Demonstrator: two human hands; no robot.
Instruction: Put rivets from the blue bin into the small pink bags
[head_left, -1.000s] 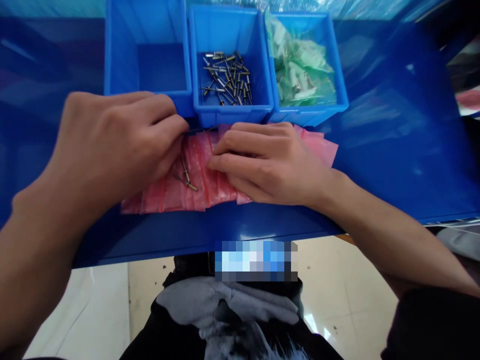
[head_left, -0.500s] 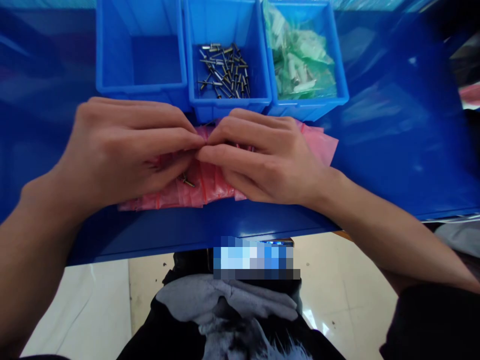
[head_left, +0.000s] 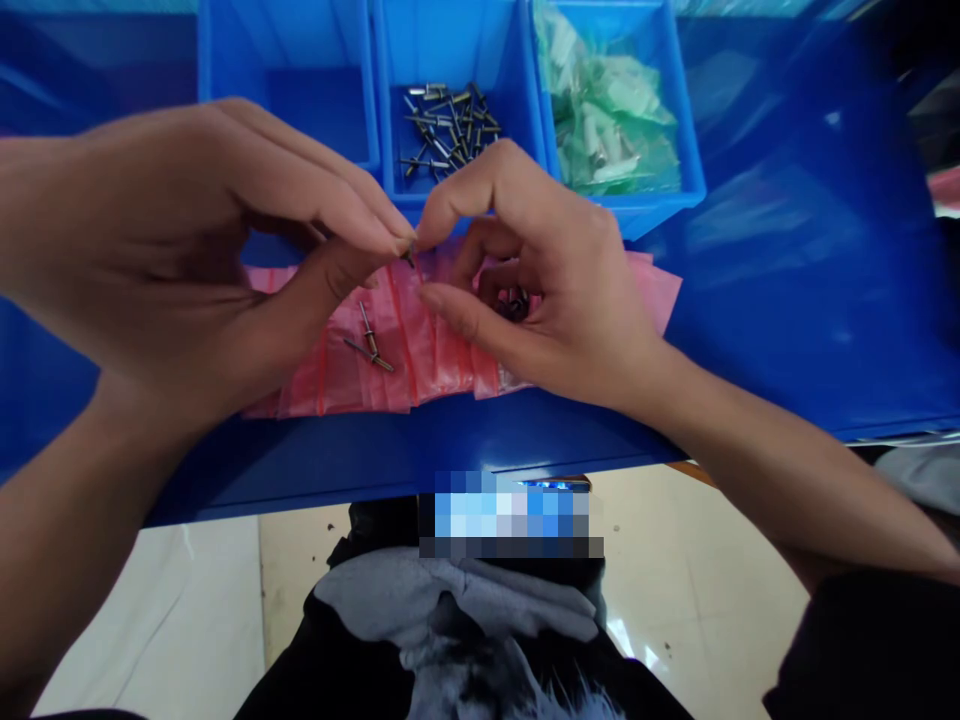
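My left hand pinches a small dark rivet between thumb and fingertips; only its end shows. Close beside it is my right hand, index fingertip almost touching the left fingertips and thumb held apart. Its other fingers curl around dark metal pieces that look like rivets, partly hidden. Both hands hover over a row of overlapping pink plastic bags. Two loose pop rivets lie crossed on the bags below my left hand.
Behind the hands stand three blue bins: the left bin shows a bare floor, the middle bin has many rivets, and the right bin contains green bags with white pieces. The blue table's front edge is near my lap.
Both hands have risen slightly off the bags, and my left hand has turned. The right thumb has parted from its index finger. Two rivets on the bags now show fully.
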